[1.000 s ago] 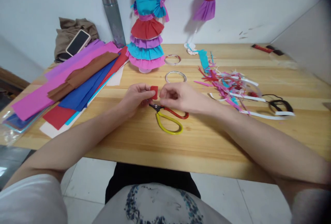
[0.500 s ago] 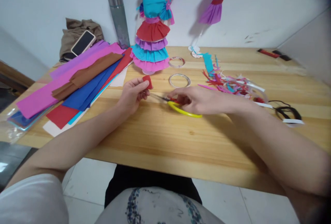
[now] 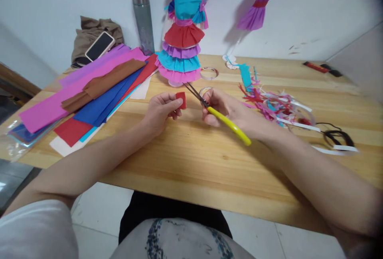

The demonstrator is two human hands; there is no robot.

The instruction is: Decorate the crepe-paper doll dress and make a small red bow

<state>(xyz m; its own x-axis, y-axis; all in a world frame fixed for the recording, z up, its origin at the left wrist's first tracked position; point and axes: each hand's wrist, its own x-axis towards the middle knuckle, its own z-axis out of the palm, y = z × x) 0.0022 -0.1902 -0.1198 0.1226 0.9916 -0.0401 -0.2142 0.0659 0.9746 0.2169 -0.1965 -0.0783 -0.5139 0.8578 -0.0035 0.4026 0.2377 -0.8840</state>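
Observation:
Between the thumb and fingers of my left hand (image 3: 163, 110) is a small folded square of red crepe paper (image 3: 181, 100). My right hand (image 3: 220, 107) grips a pair of scissors (image 3: 229, 124) with yellow handles. Their dark blades are slightly parted and point up and left, just right of the red paper and apart from it. Behind the hands stands a doll-like form in a tiered paper dress (image 3: 182, 37) of blue, red, purple and pink. A roll of tape (image 3: 209, 73) lies beside its base; another ring is mostly hidden behind my right hand.
On the left lie stacked crepe paper sheets (image 3: 110, 95), with a phone (image 3: 100, 46) on brown cloth (image 3: 89, 31) and a steel flask (image 3: 142, 19) behind. At right are paper scraps (image 3: 278, 105), a black cord (image 3: 338, 137) and a purple paper dress (image 3: 257, 5) by the wall.
The scissors have turned in my right hand, their blades swinging from pointing left to pointing up-left. My left hand still holds the red paper. The whole view has shifted slightly.

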